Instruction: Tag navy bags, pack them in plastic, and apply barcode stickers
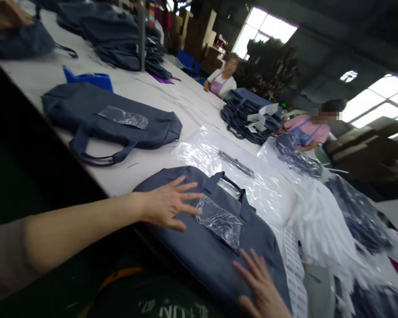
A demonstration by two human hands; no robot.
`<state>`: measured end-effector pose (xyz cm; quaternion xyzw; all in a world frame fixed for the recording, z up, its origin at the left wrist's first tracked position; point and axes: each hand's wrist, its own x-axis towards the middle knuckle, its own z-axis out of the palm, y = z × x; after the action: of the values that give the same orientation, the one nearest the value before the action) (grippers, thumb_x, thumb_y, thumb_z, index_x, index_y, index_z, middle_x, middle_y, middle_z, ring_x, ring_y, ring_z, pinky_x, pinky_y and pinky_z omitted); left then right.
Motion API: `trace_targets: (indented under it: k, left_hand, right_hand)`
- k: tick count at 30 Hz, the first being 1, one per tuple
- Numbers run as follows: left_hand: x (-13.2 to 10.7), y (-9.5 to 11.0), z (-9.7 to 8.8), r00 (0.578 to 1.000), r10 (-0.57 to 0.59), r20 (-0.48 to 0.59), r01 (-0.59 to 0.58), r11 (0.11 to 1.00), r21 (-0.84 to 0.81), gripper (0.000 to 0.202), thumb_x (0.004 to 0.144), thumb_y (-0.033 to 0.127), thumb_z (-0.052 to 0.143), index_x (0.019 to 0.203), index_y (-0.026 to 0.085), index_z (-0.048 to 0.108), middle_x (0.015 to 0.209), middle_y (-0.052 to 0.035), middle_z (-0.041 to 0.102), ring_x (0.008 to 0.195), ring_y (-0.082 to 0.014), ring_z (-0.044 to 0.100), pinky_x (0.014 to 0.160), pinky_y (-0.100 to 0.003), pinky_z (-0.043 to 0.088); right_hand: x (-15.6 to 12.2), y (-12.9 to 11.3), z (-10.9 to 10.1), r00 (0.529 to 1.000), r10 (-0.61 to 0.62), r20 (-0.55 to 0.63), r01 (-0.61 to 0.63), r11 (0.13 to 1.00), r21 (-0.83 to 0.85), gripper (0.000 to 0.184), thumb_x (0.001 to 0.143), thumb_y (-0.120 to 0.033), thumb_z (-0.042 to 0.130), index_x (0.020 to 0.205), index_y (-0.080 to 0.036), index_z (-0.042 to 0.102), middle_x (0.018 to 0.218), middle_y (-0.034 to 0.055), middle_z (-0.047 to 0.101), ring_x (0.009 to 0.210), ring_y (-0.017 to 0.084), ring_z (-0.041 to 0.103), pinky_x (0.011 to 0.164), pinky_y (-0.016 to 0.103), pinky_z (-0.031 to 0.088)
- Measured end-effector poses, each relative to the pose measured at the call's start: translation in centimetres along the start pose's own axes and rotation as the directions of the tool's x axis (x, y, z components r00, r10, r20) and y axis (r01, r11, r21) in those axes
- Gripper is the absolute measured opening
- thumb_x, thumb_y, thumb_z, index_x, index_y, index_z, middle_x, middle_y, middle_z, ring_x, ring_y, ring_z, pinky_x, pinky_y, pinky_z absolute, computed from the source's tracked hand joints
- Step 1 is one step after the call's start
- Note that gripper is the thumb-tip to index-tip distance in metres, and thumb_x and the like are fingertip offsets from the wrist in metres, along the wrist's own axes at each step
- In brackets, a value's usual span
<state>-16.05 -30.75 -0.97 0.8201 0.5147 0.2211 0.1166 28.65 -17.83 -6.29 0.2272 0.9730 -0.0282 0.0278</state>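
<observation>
Here, the left hand (167,204) and right hand (260,282) lay open, fingers spread and gripping nothing, flat on a navy tote bag (202,260) at the table's (119,176) near edge, partly on clear plastic (255,190).

Matt cloth and glossy plastic together
The dark blue tote bag (252,260) is of matt woven cloth, little rough. The clear plastic sleeve (219,223) on it is thin, glossy and crinkled. The table top (112,176) looks pale and smooth.

Another navy tote (109,119) and plastic sheeting (252,185) lie ahead of the left hand (169,203).
</observation>
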Motion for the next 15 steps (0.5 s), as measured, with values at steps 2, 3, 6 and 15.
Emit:
trace_targets:
  k: [2,3,6,15]
  left_hand:
    - [0.4,-0.8,3.8,0.944,-0.074,0.321,0.071,0.997,0.019,0.058,0.073,0.043,0.073,0.128,0.041,0.054,0.147,-0.0063,0.038,0.139,-0.0428,0.019,0.105,-0.073,0.001]
    - [0.1,-1.5,5.5,0.919,-0.095,0.383,0.093,0.995,0.024,0.063,0.072,0.044,0.074,0.131,0.044,0.049,0.150,-0.0051,0.032,0.140,-0.0433,0.015,0.104,-0.074,-0.001]
    - [-1.5,-2.7,7.8,0.871,-0.124,0.475,0.126,0.992,0.027,0.066,0.074,0.045,0.070,0.133,0.050,0.041,0.152,-0.0015,0.027,0.141,-0.0424,0.008,0.102,-0.075,-0.004]
    - [-6.4,-1.5,10.3,0.875,-0.107,0.473,0.061,0.992,0.111,0.072,0.075,0.045,0.072,0.133,0.059,0.031,0.152,0.0029,0.026,0.140,-0.0427,0.012,0.101,-0.077,-0.001]
  right_hand:
    - [-0.6,-1.9,3.1,0.980,-0.072,0.188,0.073,0.997,-0.001,0.073,0.075,-0.058,0.064,0.141,-0.042,0.037,0.149,0.0106,0.037,0.131,0.049,0.035,0.094,0.077,0.033]
    - [-0.4,-2.6,4.4,0.969,-0.072,0.236,0.072,0.997,0.006,0.077,0.072,-0.057,0.068,0.140,-0.043,0.037,0.150,0.0112,0.035,0.130,0.051,0.034,0.093,0.078,0.031]
    - [-0.1,-4.3,5.5,0.957,-0.013,0.290,0.003,0.999,0.034,0.083,0.069,-0.040,0.074,0.142,-0.043,0.034,0.154,0.0098,0.024,0.136,0.050,0.023,0.098,0.078,0.023]
    - [-4.5,-6.8,3.9,0.938,-0.140,0.316,0.065,0.969,0.236,0.076,0.076,-0.043,0.068,0.141,-0.050,0.029,0.156,-0.0024,0.021,0.139,0.043,0.019,0.105,0.067,0.027]
